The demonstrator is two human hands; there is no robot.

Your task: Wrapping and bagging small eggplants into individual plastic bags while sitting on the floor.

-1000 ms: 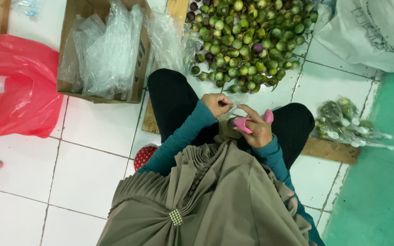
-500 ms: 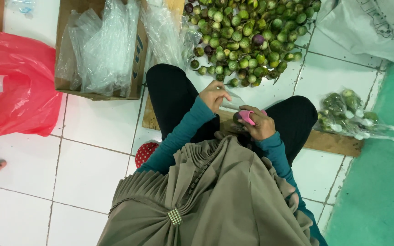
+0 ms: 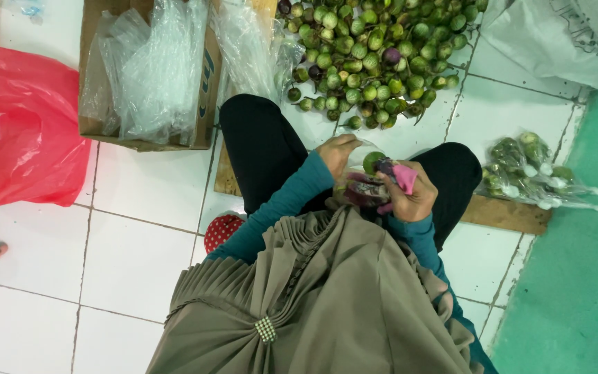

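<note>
Two hands meet over the lap of the seated person, just on the near side of the heap of small round green and purple eggplants (image 3: 372, 52) spread on the white tiled floor (image 3: 140, 228). The left hand (image 3: 337, 154) curls narrow, fingertips pinched at the mouth of a small clear plastic bag (image 3: 363, 188) that already carries a few dark fruits; what exactly the fingers grip is partly hidden. The right hand (image 3: 410, 197) is closed around a pink-handled tool (image 3: 404, 176) and also steadies a round green eggplant (image 3: 372, 162) against the bag.

Judging from this, the step in hand is loading fruit into the bag, and it goes best if the left fingers keep the bag mouth spread and pointed up while the right hand rolls the green fruit in past the rim, keeping the pink tool angled away from the thin film so it cannot snag or tear it. Supporting the bag's weight on the lap would spare the film.

Right of the heap lie filled clear bags of green eggplants (image 3: 531, 173); left of it stands a cardboard box stuffed with empty clear plastic bags (image 3: 150, 69), and farther left a crumpled red plastic bag (image 3: 25, 118).
</note>
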